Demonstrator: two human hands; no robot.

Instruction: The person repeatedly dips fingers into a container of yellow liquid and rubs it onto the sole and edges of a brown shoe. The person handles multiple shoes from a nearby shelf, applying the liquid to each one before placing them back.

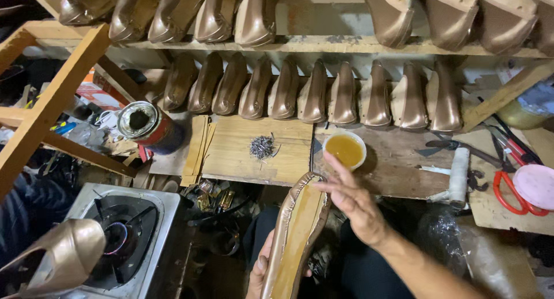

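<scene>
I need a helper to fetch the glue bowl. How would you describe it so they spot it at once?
Look at the wooden workbench below the rows of bronze shoes. Just beyond the right hand sits a small white bowl, the only round dish there, filled with amber liquid.

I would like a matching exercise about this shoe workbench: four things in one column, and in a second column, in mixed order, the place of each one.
Things:
1. small bowl of amber glue
2. pile of small nails
3. red-handled scissors
4. gas burner

Places:
A. on the pale wooden board in the middle of the bench
B. at lower left, beside a bronze shoe
C. just beyond the fingers of the right hand
D. at the right edge, next to a pink round lid

Pairs: 1-C, 2-A, 3-D, 4-B
</scene>
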